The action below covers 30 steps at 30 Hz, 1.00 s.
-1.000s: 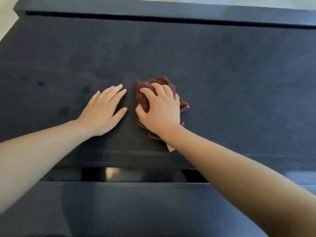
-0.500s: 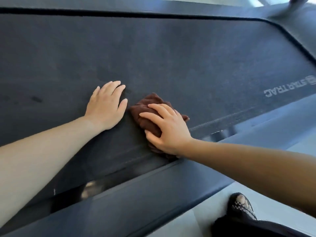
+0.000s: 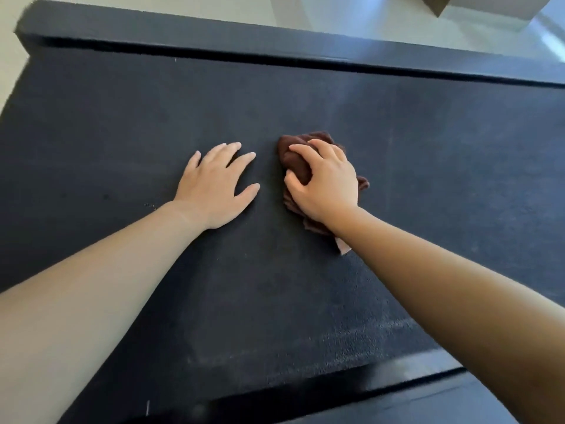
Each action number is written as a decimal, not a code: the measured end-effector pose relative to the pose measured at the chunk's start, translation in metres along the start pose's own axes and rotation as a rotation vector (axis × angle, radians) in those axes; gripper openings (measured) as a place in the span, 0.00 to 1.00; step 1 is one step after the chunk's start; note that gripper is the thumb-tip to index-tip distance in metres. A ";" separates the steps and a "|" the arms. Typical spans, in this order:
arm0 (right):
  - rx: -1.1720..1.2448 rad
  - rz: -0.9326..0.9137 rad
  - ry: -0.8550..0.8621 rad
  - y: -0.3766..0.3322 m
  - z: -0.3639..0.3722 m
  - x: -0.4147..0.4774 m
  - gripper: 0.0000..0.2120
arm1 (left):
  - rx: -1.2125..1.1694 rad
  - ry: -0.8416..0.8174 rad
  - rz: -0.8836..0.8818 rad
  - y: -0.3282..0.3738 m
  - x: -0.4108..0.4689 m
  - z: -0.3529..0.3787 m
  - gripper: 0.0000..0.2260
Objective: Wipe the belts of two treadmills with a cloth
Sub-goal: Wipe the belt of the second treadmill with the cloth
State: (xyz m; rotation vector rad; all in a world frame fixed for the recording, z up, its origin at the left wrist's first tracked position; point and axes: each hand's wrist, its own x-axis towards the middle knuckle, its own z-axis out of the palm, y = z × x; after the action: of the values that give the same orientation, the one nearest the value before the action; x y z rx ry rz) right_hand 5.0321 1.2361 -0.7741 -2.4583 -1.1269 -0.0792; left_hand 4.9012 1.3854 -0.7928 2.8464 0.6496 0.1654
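Dark brown terry cloth (image 3: 298, 166), bunched into a wad, was pressed flat onto the dark textured treadmill belt (image 3: 428, 166) under the right hand (image 3: 325, 182), with the fingers curled over the top and the thumb tucked into its near side. Compared with half a second earlier, the cloth had been pushed away from the belt's near edge and out toward the middle, so a fresh strip got covered; the belt's printed logo and the shoe were no longer in view, since the head had been turned back square-on. Probably mid-stroke, with plenty of belt left to do. The left hand (image 3: 215, 186) was laid palm-down on the belt just beside the cloth, fingers spread loosely, nothing held, apparently used as a brace. The cloth stuck out past the fingertips on the far side, and a pale label was seen at the wrist.
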 end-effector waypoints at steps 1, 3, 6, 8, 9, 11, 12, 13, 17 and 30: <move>0.003 -0.003 0.013 -0.001 0.006 0.012 0.21 | 0.001 0.005 -0.011 -0.002 0.010 0.000 0.26; 0.013 -0.007 0.036 -0.002 0.016 0.034 0.21 | 0.002 0.019 -0.050 -0.003 0.033 0.001 0.25; 0.041 -0.013 0.066 0.001 0.026 0.063 0.22 | 0.013 0.029 -0.093 -0.003 0.069 0.005 0.25; 0.048 -0.010 0.074 0.004 0.031 0.085 0.21 | 0.001 0.039 -0.128 -0.001 0.096 0.007 0.24; 0.046 -0.007 0.079 0.006 0.034 0.097 0.21 | -0.009 0.046 -0.152 0.000 0.109 0.008 0.23; 0.046 0.001 0.081 0.010 0.039 0.122 0.21 | -0.022 0.066 -0.203 0.000 0.131 0.010 0.23; 0.049 0.004 0.079 0.011 0.042 0.135 0.21 | -0.019 0.083 -0.221 -0.001 0.138 0.012 0.23; 0.050 0.007 0.076 0.012 0.045 0.149 0.21 | -0.013 0.101 -0.227 -0.003 0.143 0.014 0.23; 0.045 0.017 0.068 0.016 0.055 0.201 0.22 | -0.013 0.118 -0.229 -0.006 0.143 0.018 0.23; 0.014 -0.017 -0.034 0.018 0.040 0.183 0.22 | -0.054 0.118 -0.231 -0.007 0.148 0.015 0.22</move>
State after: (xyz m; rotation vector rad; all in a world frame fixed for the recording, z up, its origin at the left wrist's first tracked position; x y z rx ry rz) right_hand 5.1623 1.3721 -0.7755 -2.4467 -1.1590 -0.0348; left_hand 5.0332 1.4532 -0.8003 2.6991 0.9762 0.3093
